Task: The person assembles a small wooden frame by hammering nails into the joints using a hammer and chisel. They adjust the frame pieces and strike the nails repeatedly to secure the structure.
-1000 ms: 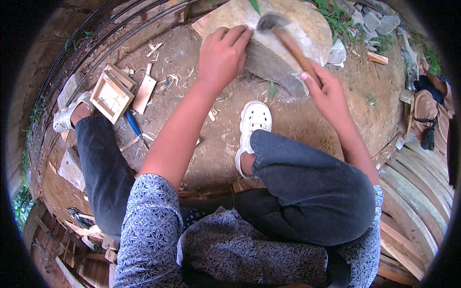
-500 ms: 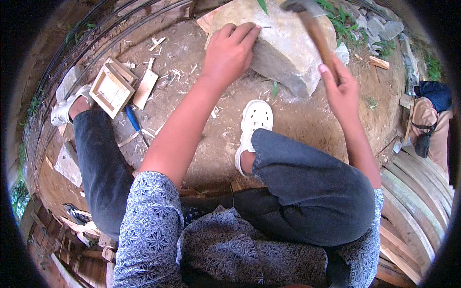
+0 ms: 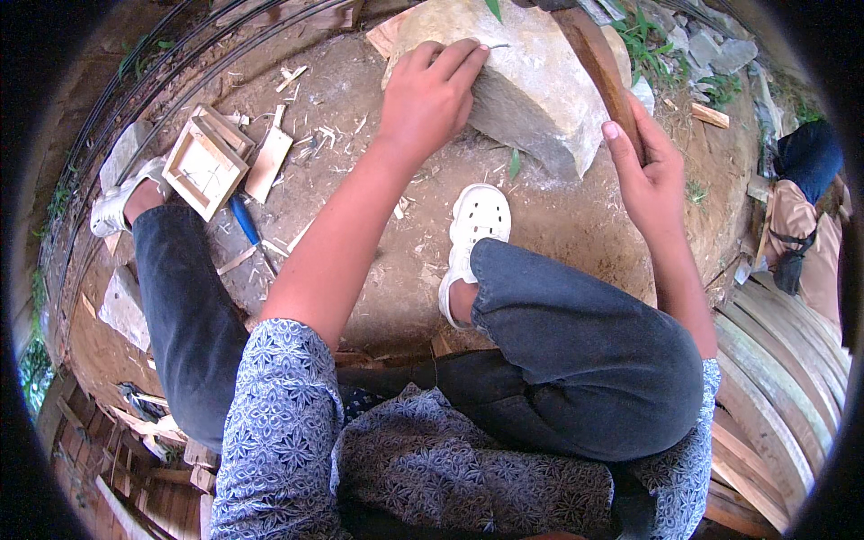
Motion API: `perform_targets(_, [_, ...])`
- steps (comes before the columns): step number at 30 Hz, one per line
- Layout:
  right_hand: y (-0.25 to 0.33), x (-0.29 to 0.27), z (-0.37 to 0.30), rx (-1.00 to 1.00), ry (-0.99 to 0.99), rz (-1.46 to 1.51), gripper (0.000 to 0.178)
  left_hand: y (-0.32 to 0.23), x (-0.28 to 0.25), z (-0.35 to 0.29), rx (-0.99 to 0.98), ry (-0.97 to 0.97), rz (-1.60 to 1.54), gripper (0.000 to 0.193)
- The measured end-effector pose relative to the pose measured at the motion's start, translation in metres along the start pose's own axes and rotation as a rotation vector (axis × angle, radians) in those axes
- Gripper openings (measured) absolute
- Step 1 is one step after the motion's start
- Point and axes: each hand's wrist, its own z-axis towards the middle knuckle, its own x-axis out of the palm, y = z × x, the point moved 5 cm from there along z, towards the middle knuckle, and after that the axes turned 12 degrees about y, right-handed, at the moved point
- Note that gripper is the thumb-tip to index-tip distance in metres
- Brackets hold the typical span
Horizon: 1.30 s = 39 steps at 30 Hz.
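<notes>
At the top of the head view, a large pale stone rests on the dirt. My left hand lies on its near left part, fingertips pinched on a thin, slightly bent nail that lies along the stone's top. My right hand is wrapped round the wooden handle of a hammer, thumb along the grip. The hammer is raised over the stone's right side, and its head is mostly cut off by the upper edge.
Left of my arm are a small wooden frame, a flat wood piece and a blue-handled tool among wood shavings. Black cables curve along the far left. Wooden boards and navy and tan cloth lie right.
The hammer has risen, its head passing mostly out of the upper edge, and my right hand has shifted slightly right. My left hand stays on the stone with the nail.
</notes>
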Motion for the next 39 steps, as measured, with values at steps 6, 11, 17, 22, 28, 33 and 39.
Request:
perform_targets(6, [-0.014,0.003,0.005,0.067,0.092,-0.126,0.044,-0.001,0.000,0.002,0.013,0.003,-0.003,0.053])
perform_targets(11, [-0.016,-0.012,0.008,0.087,0.061,-0.139,0.044,-0.001,-0.001,0.000,0.024,0.003,-0.016,0.054])
perform_targets(17, [-0.017,-0.001,0.007,0.048,0.034,-0.133,0.044,-0.001,-0.001,0.000,0.012,-0.009,-0.004,0.056])
perform_targets(22, [-0.023,-0.003,0.009,0.054,0.032,-0.109,0.045,-0.001,-0.002,0.000,0.012,-0.009,-0.008,0.056])
perform_targets(28, [-0.030,0.007,0.008,0.062,0.164,-0.212,0.045,-0.003,0.000,-0.001,0.009,0.004,0.002,0.059])
perform_targets(33, [-0.015,0.002,0.010,0.036,0.048,-0.145,0.043,0.000,-0.003,0.000,0.011,0.013,-0.018,0.057])
perform_targets(39, [-0.028,0.005,0.005,0.060,0.030,-0.061,0.044,0.001,0.001,0.002,0.013,0.006,0.008,0.055])
